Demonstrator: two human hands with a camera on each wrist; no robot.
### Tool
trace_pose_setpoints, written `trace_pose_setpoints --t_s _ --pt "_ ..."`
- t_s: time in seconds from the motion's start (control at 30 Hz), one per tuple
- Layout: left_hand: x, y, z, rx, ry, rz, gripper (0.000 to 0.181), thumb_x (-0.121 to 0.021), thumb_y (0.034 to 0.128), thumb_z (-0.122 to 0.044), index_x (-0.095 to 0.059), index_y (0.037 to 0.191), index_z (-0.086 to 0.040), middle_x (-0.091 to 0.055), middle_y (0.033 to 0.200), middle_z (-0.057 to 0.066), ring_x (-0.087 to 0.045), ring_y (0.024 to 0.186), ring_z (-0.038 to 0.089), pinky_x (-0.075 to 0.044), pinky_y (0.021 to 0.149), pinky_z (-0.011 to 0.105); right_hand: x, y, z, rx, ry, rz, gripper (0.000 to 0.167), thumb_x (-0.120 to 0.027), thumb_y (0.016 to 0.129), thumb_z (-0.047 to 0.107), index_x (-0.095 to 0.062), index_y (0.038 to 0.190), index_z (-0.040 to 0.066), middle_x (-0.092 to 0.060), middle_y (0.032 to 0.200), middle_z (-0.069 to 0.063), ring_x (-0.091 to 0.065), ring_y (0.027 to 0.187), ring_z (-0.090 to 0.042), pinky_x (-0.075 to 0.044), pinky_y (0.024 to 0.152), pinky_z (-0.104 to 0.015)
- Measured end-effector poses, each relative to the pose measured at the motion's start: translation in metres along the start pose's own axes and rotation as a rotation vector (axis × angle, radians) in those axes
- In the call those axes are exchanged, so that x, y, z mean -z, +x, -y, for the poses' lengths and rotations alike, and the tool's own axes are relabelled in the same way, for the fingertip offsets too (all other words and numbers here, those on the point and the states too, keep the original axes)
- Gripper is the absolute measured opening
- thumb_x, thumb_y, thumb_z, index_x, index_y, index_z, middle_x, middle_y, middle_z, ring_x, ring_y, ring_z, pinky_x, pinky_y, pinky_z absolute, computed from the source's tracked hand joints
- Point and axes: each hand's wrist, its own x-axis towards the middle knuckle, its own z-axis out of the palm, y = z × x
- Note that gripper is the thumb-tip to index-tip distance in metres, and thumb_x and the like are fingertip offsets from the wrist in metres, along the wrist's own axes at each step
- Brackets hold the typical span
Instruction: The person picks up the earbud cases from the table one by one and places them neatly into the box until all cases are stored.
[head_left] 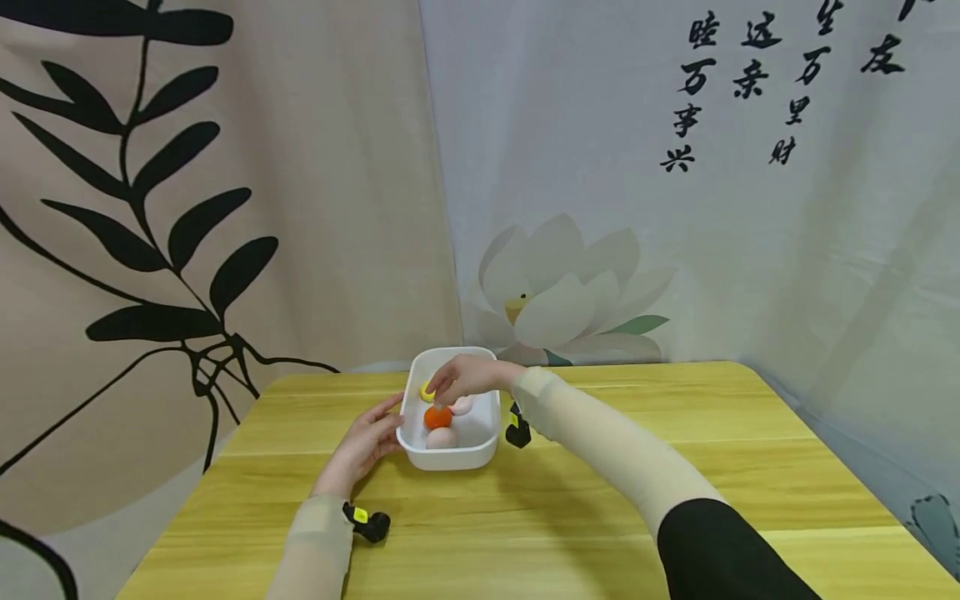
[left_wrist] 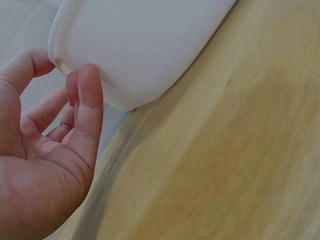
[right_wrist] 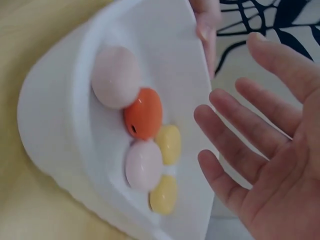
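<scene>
A white rectangular bin (head_left: 453,458) with rounded corners stands near the table's far edge. Inside lie glossy egg-shaped pieces: a pale pink one (right_wrist: 116,77), an orange one (right_wrist: 144,114) with a small dark mark, another pale pink one (right_wrist: 144,165), and two yellow ones, of which one (right_wrist: 169,145) touches the orange piece. My left hand (head_left: 369,442) holds the bin's left side, its bent fingers against the outer wall and the rim. Over the bin hovers my right hand (head_left: 471,377), its fingers spread and loosely bent in the right wrist view, with nothing in them.
The wood-grain table (head_left: 637,533) carries the bin. Right behind it hangs a light cloth backdrop (head_left: 352,208) with printed plants and writing. Small black cameras are strapped to both wrists, one camera (head_left: 371,525) on the left.
</scene>
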Motion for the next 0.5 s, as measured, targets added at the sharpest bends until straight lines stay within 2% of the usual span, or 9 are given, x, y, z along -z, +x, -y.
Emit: trace_pose_setpoints --t_s 0.03,0.23,0.37,0.5 --pt "0.000 0.000 0.000 0.003 -0.001 -0.007 0.055 -0.055 0.0966 -0.007 -0.038 0.149 -0.008 -0.059 0.112 0.023 -0.062 0.075 0.020 -0.056 0.069 0.031 0.004 -0.002 -0.002 -0.009 0.002 -0.008 0.038 -0.072 0.087 0.024 -0.066 0.122 0.008 -0.070 0.105 0.002 -0.065 0.090 -0.008 -0.051 0.086 -0.028" --pt "-0.002 0.000 -0.001 0.020 0.008 -0.020 0.056 -0.055 0.0964 -0.007 -0.038 0.149 -0.009 -0.060 0.109 0.021 -0.062 0.074 0.019 -0.056 0.068 0.031 0.033 -0.022 -0.018 -0.032 0.064 -0.074 0.039 -0.070 0.089 0.025 -0.065 0.124 0.008 -0.070 0.109 0.000 -0.064 0.096 -0.014 -0.048 0.095 -0.042" --pt "-0.001 0.000 -0.001 0.021 0.009 -0.022 0.057 -0.056 0.0960 -0.008 -0.037 0.150 -0.009 -0.061 0.104 0.019 -0.062 0.074 0.019 -0.055 0.067 0.031 0.055 -0.036 -0.033 -0.068 0.082 -0.184 0.040 -0.070 0.089 0.027 -0.065 0.124 0.009 -0.068 0.114 -0.002 -0.063 0.101 -0.015 -0.049 0.094 -0.038" --pt "0.000 0.002 0.001 0.021 -0.002 -0.018 0.057 -0.057 0.0957 -0.008 -0.037 0.150 -0.009 -0.061 0.104 0.017 -0.061 0.073 0.019 -0.055 0.067 0.030 0.066 -0.050 -0.059 -0.094 0.121 -0.307 0.041 -0.069 0.090 0.023 -0.063 0.127 0.004 -0.064 0.122 -0.009 -0.061 0.108 -0.021 -0.050 0.091 -0.034"
